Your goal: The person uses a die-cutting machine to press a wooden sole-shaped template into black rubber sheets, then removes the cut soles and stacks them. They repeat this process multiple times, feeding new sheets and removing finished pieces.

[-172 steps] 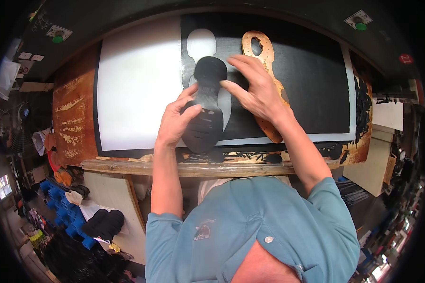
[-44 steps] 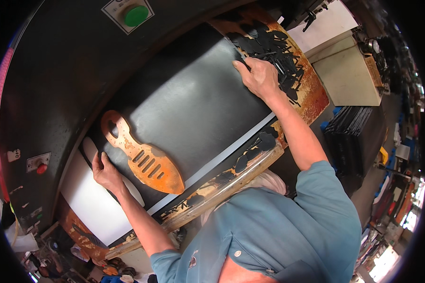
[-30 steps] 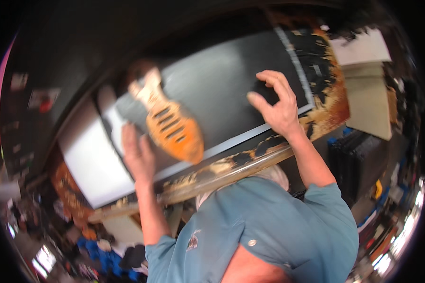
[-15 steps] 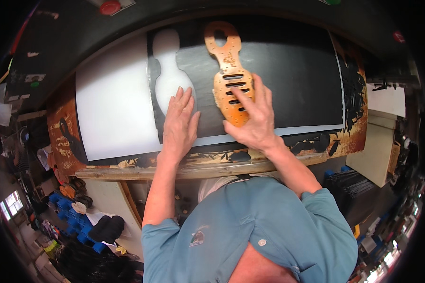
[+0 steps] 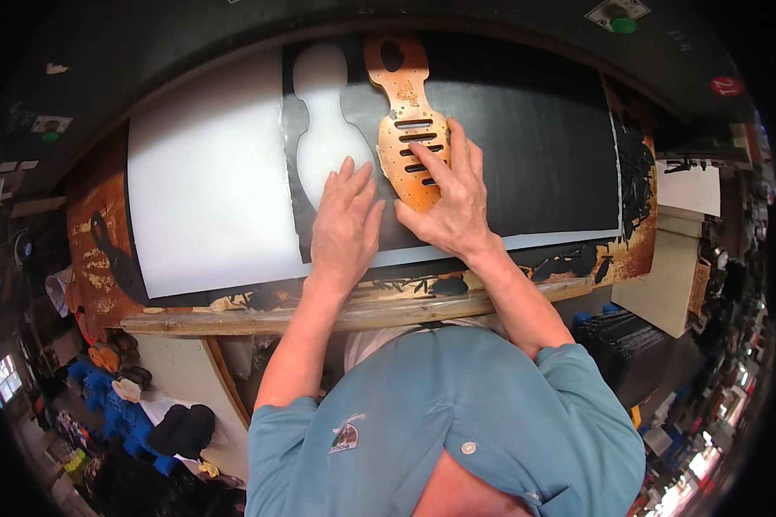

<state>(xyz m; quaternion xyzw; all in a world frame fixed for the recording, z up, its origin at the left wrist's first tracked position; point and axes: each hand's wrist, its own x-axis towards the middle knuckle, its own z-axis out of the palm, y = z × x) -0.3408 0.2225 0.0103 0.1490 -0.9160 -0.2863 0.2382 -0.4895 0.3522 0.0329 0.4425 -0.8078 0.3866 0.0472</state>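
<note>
A sole-shaped orange cutting die (image 5: 410,177) with several dark slots and a hole at its far end lies on a black sheet (image 5: 526,146). My right hand (image 5: 453,194) grips its near part, thumb at the near end, one finger over the slots, the others along the right edge. Just left of the die, a sole-shaped cut-out (image 5: 329,142) in the black sheet shows white beneath. My left hand (image 5: 345,228) rests with fingers stretched over the near end of that cut-out, holding nothing. The white sheet (image 5: 207,181) extends out to the left from under the black one.
Black scraps (image 5: 569,263) litter the worn board along its near and right edges. A wooden strip (image 5: 388,315) runs along the front. Close behind the board is a dark machine body with a green button (image 5: 622,24). Blue plastic pallets (image 5: 116,401) stand low at left.
My right hand has slid the die left, so its edge now lies close beside the cut-out. My left hand stays at the cut-out's near end. The whole view has shifted a little.
</note>
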